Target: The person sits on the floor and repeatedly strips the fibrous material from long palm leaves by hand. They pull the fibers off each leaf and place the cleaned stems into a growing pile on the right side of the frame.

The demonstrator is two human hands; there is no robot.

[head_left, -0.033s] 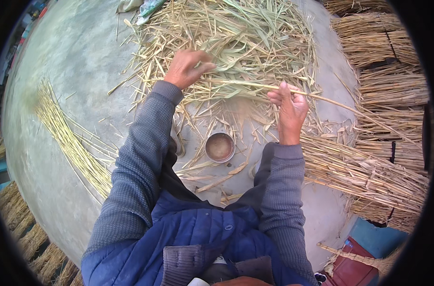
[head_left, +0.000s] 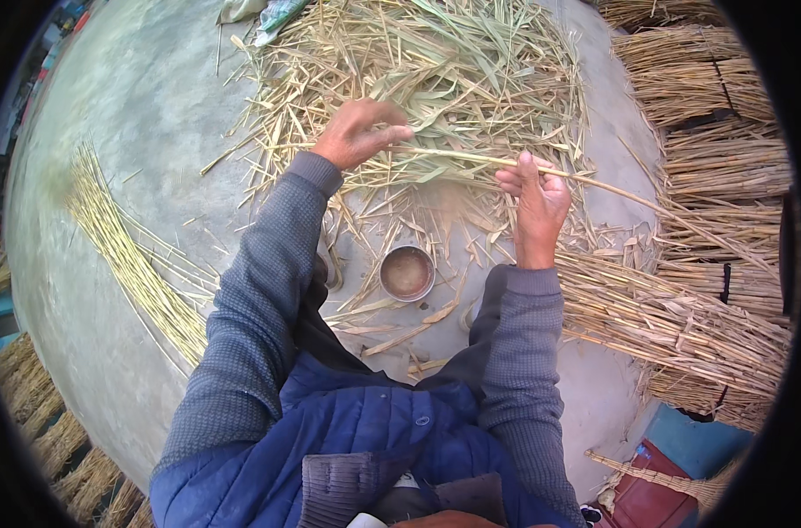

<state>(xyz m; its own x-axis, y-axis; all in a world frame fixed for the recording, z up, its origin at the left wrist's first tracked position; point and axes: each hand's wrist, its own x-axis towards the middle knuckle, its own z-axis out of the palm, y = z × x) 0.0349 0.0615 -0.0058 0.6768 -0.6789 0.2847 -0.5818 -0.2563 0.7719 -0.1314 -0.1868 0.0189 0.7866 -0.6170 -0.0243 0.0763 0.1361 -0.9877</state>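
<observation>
Head view: both hands grip one reed stalk [head_left: 471, 158] over grey concrete floor [head_left: 145, 106] (straw-littered).

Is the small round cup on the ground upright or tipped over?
Upright. The cup shows its full round rim facing up, with brownish contents inside, on the ground between the person's arms.

Outdoor rural work yard, used for sorting reed or straw. Bare concrete floor [head_left: 136, 106] served as work surface. Loose heap of stripped husks and leaves [head_left: 436, 79] lay ahead; tied bundles of stalks [head_left: 709, 88] stacked at right; cleaned stalks [head_left: 128, 255] laid in row at left. Small metal bowl [head_left: 407, 273] stood on ground.
</observation>
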